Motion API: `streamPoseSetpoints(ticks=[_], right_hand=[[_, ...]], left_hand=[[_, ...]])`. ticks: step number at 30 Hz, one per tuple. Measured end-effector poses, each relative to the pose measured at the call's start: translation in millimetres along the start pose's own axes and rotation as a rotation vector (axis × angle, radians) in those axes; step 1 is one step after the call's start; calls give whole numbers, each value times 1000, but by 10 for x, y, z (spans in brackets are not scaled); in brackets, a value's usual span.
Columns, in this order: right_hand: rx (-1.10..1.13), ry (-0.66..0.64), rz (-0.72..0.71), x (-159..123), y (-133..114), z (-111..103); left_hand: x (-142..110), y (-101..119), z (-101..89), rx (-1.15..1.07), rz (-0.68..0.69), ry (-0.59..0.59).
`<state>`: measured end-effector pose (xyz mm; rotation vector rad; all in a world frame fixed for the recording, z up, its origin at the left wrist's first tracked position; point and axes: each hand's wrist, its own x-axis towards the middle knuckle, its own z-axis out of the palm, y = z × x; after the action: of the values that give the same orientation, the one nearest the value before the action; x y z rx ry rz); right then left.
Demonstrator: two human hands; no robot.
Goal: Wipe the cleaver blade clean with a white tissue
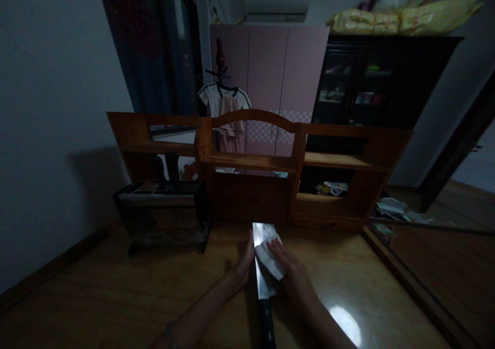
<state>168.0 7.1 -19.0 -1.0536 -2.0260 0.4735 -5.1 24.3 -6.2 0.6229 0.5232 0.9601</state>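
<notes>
A kitchen cleaver (264,284) lies lengthwise in front of me, its broad shiny blade pointing away and its black handle toward me. My left hand (244,266) supports the blade along its left edge, thumb up beside it; the other fingers are hidden behind or under the blade. On the blade's upper face is a folded white tissue (268,260). My right hand (293,274) presses this tissue down with its fingers, coming from the right. Neither hand is on the handle.
A dark knife block (162,220) with black-handled knives stands on the wooden tabletop (162,292) at left. Behind is a wooden shelf unit (251,161); its right compartment holds a small bundle (332,188). Papers (398,208) lie beyond at right. A bright reflection shows near my right forearm.
</notes>
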Motion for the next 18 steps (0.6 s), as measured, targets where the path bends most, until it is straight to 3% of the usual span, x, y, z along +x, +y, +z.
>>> streamPoseSetpoints(ticks=[3,10,18], right_hand=[[-56,-89,-28,2,8,62],[-120,-169,-22,-5,-77,-20],[22,-94,-17,-8,-129,-72]], left_hand=[[27,-18,-31,-24,26,37],[3,-14,18,-52,21,26],[15,-27,-44,-37,29,-47]])
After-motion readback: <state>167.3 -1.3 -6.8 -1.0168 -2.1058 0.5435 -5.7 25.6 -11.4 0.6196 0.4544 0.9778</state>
